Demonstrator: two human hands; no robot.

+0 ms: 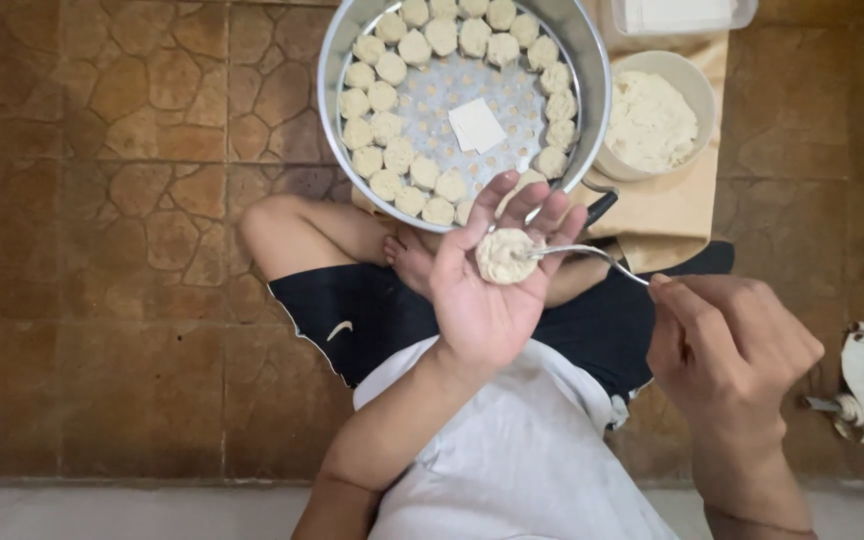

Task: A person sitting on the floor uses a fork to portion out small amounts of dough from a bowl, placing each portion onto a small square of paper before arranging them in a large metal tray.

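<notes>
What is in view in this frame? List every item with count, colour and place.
steamer pan: one, silver metal, perforated tray inside, on the floor at top centre
dumplings: too many to count exactly, pale cream, ringed round the tray's edge
paper square: one, white, mid-tray
bowl of filling: one, cream, right of the pan
cloth: one, tan, under the bowl
clear container: one, top right edge, partly cut off
floor: brown stone-pattern tiles
dumpling wrapper: one, pale, with filling, on the left palm
spoon: one, metal, tip on the wrapper
left hand: open, palm up
right hand: holds the spoon's handle
</notes>
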